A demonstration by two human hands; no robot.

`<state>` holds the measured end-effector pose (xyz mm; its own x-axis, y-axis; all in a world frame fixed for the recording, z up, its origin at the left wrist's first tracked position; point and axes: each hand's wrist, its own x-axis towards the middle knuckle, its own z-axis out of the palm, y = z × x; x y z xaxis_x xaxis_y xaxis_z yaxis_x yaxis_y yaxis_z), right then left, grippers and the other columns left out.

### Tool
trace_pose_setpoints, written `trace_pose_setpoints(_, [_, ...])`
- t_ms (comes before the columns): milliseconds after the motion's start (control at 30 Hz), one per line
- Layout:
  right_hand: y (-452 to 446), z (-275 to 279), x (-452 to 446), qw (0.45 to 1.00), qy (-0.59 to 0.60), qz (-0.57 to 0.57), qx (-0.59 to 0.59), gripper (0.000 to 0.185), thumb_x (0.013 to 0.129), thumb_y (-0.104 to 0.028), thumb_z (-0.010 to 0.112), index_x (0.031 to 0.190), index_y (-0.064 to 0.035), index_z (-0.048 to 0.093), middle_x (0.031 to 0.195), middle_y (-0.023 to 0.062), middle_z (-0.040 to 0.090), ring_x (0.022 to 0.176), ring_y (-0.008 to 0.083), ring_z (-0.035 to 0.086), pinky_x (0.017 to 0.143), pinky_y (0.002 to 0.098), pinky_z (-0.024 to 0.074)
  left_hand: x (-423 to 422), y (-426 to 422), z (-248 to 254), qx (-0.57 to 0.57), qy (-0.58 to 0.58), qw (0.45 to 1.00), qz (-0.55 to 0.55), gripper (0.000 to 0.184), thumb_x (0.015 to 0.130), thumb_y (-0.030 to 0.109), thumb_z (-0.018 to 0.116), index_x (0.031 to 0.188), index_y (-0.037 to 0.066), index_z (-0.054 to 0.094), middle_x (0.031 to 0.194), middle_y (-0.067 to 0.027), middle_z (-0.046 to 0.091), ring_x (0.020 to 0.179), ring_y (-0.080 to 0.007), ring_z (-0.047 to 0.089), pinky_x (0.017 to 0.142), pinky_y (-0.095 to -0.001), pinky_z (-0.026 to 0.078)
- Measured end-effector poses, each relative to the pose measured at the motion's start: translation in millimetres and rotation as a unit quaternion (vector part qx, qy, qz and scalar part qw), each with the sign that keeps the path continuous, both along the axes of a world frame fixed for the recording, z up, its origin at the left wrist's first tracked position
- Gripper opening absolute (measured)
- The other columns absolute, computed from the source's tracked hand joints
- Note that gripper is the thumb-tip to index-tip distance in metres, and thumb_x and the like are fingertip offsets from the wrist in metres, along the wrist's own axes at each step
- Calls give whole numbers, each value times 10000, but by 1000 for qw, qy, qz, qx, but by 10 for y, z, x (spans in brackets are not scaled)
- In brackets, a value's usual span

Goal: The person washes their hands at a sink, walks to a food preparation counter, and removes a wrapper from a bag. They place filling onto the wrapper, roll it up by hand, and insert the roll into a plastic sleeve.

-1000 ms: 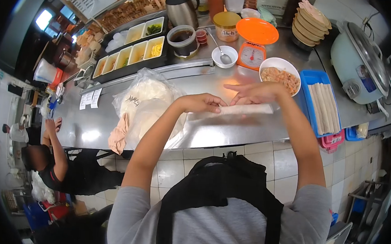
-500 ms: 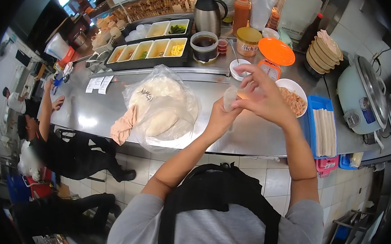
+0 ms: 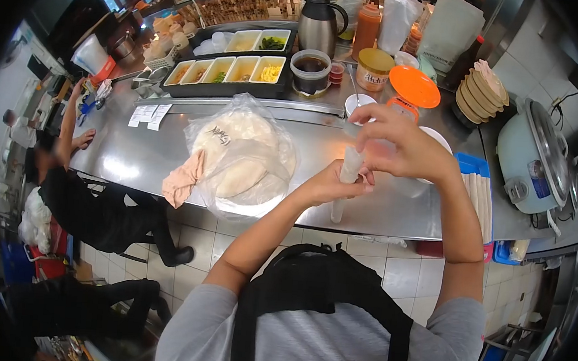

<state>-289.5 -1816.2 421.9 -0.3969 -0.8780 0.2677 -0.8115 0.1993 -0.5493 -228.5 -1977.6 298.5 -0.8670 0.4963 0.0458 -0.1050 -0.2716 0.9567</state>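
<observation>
My left hand (image 3: pixel 334 185) is closed around a thin, pale spring roll (image 3: pixel 352 163), held upright above the counter's front edge; its upper end shows over the fingers and its lower end below. Beside its top is my right hand (image 3: pixel 408 147), fingers curved and apart from the thumb, with nothing seen gripped in them. Behind that hand a white bowl (image 3: pixel 439 139) is mostly hidden. To the right, several similar rolls (image 3: pixel 479 197) lie in a blue tray (image 3: pixel 472 163), partly covered by my forearm.
Left of my hands lies a plastic bag of round, pale wrappers (image 3: pixel 237 150) with a peach cloth (image 3: pixel 183 180). Behind stand a topping rack (image 3: pixel 225 85), a steel jug (image 3: pixel 318 28) and an orange scale (image 3: pixel 413 87). A rice cooker (image 3: pixel 535 157) is at right; a co-worker (image 3: pixel 90 200) at left.
The roll has turned more upright in my left hand. My right hand has moved down and right, its fingers curling more, and now hides most of the bowl of filling. The view has shifted slightly.
</observation>
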Motion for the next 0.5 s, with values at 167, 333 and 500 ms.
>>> trace_pose_setpoints(167, [-90, -74, -7, 998, -21, 50, -40, 188, 685, -131, 708, 808, -22, 619, 1004, 92, 592, 934, 261, 572, 811, 341, 449, -29, -105, -7, 46, -57, 990, -125, 162, 799, 132, 683, 888, 74, 561, 663, 38, 516, 564, -50, 463, 529, -206, 364])
trace_pose_setpoints(333, [-109, -1, 29, 997, -1, -78, 29, 136, 691, -113, 686, 738, -5, 619, 630, 91, 576, 620, 236, 575, 609, 328, 443, 78, 36, 92, -24, 62, 992, 108, 178, 804, 153, 680, 899, 58, 564, 657, 23, 534, 557, -56, 488, 516, -212, 383])
trace_pose_setpoints(500, [-147, -52, -115, 996, -73, -39, 23, 131, 708, -107, 669, 760, 5, 623, 726, 99, 603, 673, 208, 577, 630, 307, 444, -31, 57, 60, -105, 104, 958, 247, 204, 830, 218, 658, 835, 29, 580, 621, 25, 524, 542, -49, 497, 484, -206, 394])
